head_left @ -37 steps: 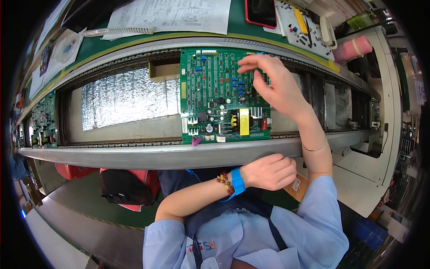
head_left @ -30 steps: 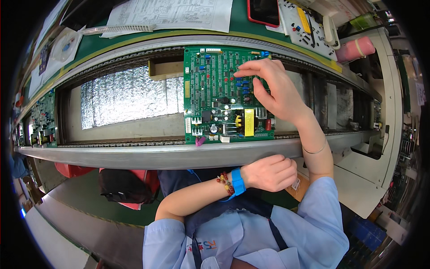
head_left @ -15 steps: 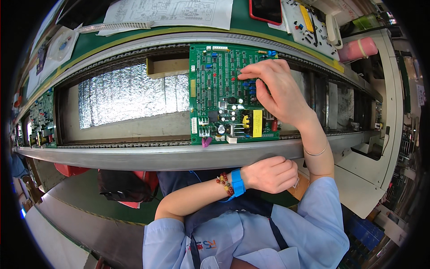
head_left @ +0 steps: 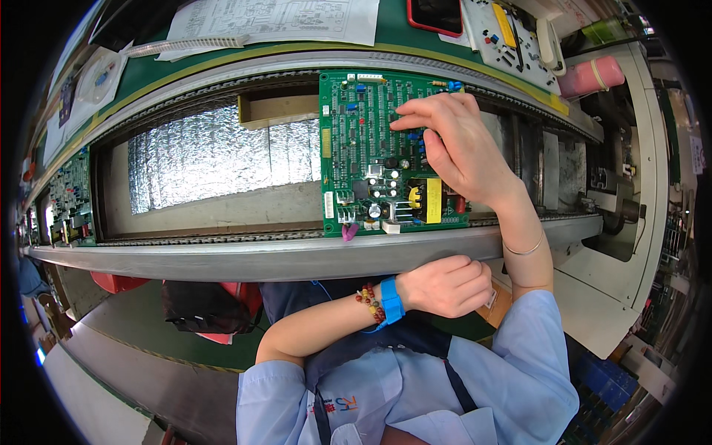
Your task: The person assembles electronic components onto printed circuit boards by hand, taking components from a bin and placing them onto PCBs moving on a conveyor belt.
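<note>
A green circuit board crowded with small parts lies across the two rails of a conveyor. Over its right side hovers my right hand, with bent fingers spread from the thumb and the fingertips close above the upper middle of the board. Nothing shows between those fingers, and whether they touch the board I cannot tell. On the board's lower right sits a yellow transformer. My left hand, wearing a blue wrist strap, is held in front of the near rail with its fingers curled in. Its palm is hidden.
The near metal rail runs between me and the board. A second board sits at the far left of the conveyor. Beyond the far rail are a printed diagram, a red-edged phone, a tray of loose parts and a pink roll.
The circuit board has slid slightly to the right along the rails. My right hand stays nearly in place, so its fingertips now cover a red part that showed before. My left hand has hardly moved.
</note>
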{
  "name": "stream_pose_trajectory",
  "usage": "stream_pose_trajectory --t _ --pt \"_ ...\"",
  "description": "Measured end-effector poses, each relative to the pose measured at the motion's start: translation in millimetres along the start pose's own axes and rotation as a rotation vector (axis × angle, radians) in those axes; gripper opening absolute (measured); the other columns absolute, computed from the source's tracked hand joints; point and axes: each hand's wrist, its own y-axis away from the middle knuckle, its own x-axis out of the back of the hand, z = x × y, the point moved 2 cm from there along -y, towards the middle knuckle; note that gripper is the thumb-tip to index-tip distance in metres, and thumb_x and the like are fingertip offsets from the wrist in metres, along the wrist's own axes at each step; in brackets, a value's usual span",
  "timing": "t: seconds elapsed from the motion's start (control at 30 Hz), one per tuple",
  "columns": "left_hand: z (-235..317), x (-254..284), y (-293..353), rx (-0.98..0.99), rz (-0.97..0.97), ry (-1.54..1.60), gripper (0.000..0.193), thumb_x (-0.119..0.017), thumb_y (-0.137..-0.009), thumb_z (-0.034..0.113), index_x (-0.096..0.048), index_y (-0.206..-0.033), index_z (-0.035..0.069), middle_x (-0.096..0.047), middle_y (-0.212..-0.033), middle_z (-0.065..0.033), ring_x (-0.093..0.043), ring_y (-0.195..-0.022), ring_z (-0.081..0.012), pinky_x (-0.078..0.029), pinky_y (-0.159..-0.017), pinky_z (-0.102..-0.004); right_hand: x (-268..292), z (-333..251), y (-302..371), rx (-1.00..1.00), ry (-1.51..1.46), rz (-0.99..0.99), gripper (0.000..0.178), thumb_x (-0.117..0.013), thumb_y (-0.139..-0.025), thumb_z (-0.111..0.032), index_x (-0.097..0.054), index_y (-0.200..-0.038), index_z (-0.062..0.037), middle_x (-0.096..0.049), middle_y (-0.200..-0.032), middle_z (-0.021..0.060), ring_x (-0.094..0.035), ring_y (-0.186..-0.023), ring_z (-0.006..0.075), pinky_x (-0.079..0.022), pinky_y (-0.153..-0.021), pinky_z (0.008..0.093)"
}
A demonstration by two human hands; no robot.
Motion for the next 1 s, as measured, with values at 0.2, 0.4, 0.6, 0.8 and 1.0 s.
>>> stream_pose_trajectory --t 0.2,0.4,0.6,0.8,1.0 --pt "-0.8 -2.0 0.3 0.0 0.002 -0.009 0.018 -0.06 -0.066 0.013 -0.06 -0.081 0.004 -0.061 -0.088 -0.0066 -0.058 -0.076 -0.0154 -0.049 -0.068 -0.0245 4.5 -1.1 -2.3 -0.021 -0.037 0.024 0.035 -0.046 -0.088 -0.011 -0.046 -0.123 -0.0075 -0.068 -0.1 0.0048 -0.056 -0.099 0.0234 -0.03 -0.095 0.04" --pt "-1.8 -3.2 -1.4 -0.014 -0.001 -0.017 0.017 -0.061 -0.066 0.013 -0.061 -0.081 0.004 -0.061 -0.088 -0.0068 -0.059 -0.076 -0.0154 -0.049 -0.068 -0.0243 -2.8 -1.7 -3.9 0.004 -0.047 0.014 0.039 -0.042 -0.094 -0.027 -0.043 -0.129 -0.0089 -0.068 -0.108 0.0045 -0.049 -0.112 0.0255 -0.025 -0.098 0.044" --pt "-2.8 -3.8 -1.1 -0.015 -0.003 -0.016 0.016 -0.061 -0.067 0.012 -0.061 -0.081 0.003 -0.061 -0.088 -0.0076 -0.058 -0.075 -0.0156 -0.049 -0.067 -0.0242 -3.0 -0.6 -4.8 -0.007 -0.035 -0.017 0.041 -0.042 -0.095 -0.03 -0.042 -0.13 -0.0087 -0.069 -0.106 0.0049 -0.049 -0.113 0.0259 -0.026 -0.097 0.0442" --pt "-3.7 -4.3 -2.1 -0.024 -0.014 -0.008 0.017 -0.061 -0.068 0.012 -0.061 -0.082 0.003 -0.062 -0.088 -0.0086 -0.059 -0.075 -0.0159 -0.049 -0.067 -0.0244 -1.0 0.9 -4.2 -0.016 0.004 -0.019 0.04 -0.045 -0.094 -0.027 -0.042 -0.129 -0.009 -0.07 -0.103 0.0055 -0.052 -0.11 0.0267 -0.026 -0.097 0.0449" --pt "-4.9 -3.6 -3.7 -0.024 -0.027 -0.01 0.017 -0.062 -0.068 0.011 -0.061 -0.082 0.003 -0.062 -0.088 -0.0087 -0.059 -0.075 -0.0159 -0.049 -0.067 -0.0243 1.4 1.8 -2.3 0.002 0.027 0.0 0.039 -0.046 -0.093 -0.025 -0.042 -0.129 -0.0089 -0.07 -0.101 0.0057 -0.054 -0.107 0.0262 -0.026 -0.097 0.045"
